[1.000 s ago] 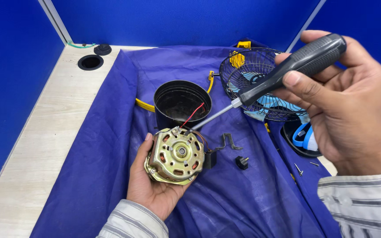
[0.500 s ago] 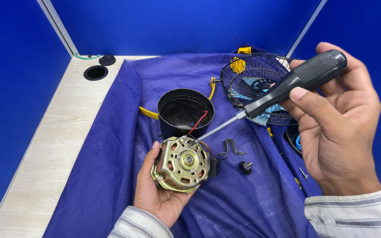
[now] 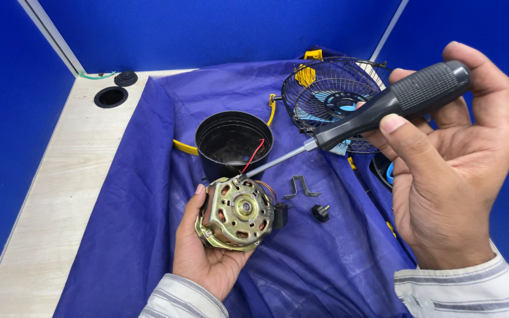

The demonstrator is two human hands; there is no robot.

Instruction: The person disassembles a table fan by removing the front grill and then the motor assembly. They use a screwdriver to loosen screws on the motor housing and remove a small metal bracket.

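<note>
- Fan motor (image 3: pixel 235 213) is cupped in left hand (image 3: pixel 204 253); screwdriver (image 3: pixel 378 115) is gripped by right hand (image 3: pixel 449 171).
- Blue cloth (image 3: pixel 148 194) is spread beneath both hands over a pale wooden bench (image 3: pixel 60 176); blue partition walls (image 3: pixel 219 29) stand beyond.

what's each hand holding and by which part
The left hand cups the round metal motor from below and around its side. The right hand holds the screwdriver by its black handle, tip at the motor's top edge.
</note>
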